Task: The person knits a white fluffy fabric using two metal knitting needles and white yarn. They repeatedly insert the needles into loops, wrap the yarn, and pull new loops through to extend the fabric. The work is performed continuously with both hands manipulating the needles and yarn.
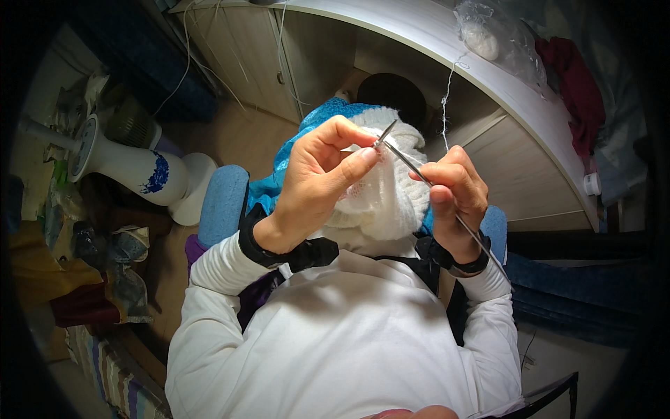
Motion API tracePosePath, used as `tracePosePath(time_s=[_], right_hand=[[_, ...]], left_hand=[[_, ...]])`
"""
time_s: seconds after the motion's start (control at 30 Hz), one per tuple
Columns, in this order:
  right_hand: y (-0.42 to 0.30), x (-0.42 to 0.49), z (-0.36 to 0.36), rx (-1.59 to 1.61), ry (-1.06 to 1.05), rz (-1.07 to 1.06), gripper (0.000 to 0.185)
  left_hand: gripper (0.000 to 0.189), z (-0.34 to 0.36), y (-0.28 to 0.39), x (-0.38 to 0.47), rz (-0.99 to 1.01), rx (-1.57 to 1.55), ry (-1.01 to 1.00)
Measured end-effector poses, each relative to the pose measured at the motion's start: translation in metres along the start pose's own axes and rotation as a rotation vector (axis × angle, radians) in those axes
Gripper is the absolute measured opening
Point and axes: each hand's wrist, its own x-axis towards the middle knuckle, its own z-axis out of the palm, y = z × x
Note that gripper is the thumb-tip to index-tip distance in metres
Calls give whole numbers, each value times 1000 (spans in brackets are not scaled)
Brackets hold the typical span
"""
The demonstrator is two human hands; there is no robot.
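Note:
Between thumb and index finger, my left hand (327,175) pinches a metal knitting needle near its tip, with a bit of light yarn at the pinch. My right hand (458,201) grips a long metal knitting needle (473,234), whose tip meets the left one and whose shaft runs back past my wrist. White knitted fabric (405,201) hangs below both hands and lies over my lap. A strand of white yarn (445,105) runs from the right hand up to the desk edge. Most of the left needle is hidden.
A plastic bag with a ball of white yarn (480,42) lies on the curved desk (419,29). Dark red cloth (570,89) is beside it. Blue padded armrests (222,204) flank me. At left stands a white and blue vase-shaped object (136,162), near bags and cloths.

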Motion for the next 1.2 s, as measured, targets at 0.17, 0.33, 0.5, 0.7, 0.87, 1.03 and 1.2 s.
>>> tracePosePath(time_s=[0.17,0.33,0.5,0.7,0.87,1.03,1.2], right_hand=[[-3,6,1,-350,-68,-130,26],[5,28,-6,-399,-170,-123,60],[19,40,10,-26,-338,-131,75],[-1,14,-13,-358,-21,-222,28],[1,0,-10,-310,3,-162,14],[13,2,-12,-118,-9,-154,17],[19,3,-7,271,-82,-10,34]], left_hand=[[8,0,-11,1,-14,48,8],[10,2,-20,0,45,97,8],[11,4,-23,-2,-9,55,-63],[11,4,-19,-1,44,51,-15],[15,10,-18,-2,147,102,105],[15,6,-13,1,143,108,68],[14,1,-9,-1,64,59,-57]])
